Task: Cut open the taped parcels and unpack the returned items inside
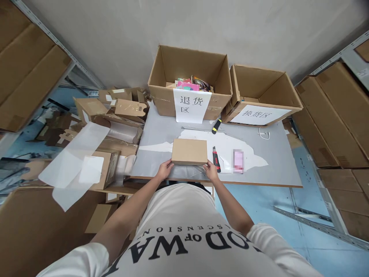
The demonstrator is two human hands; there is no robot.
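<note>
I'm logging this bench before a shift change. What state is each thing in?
Small box: closed, flat on the table, left hand and right hand at its near corners.
Left carton: open, some items inside.
Right carton: open, contents hidden.
Knife: lying beside the small box.

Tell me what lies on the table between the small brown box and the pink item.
In the head view, a red and black utility knife lies between the small brown box and the pink item, just beyond the right hand.
</note>
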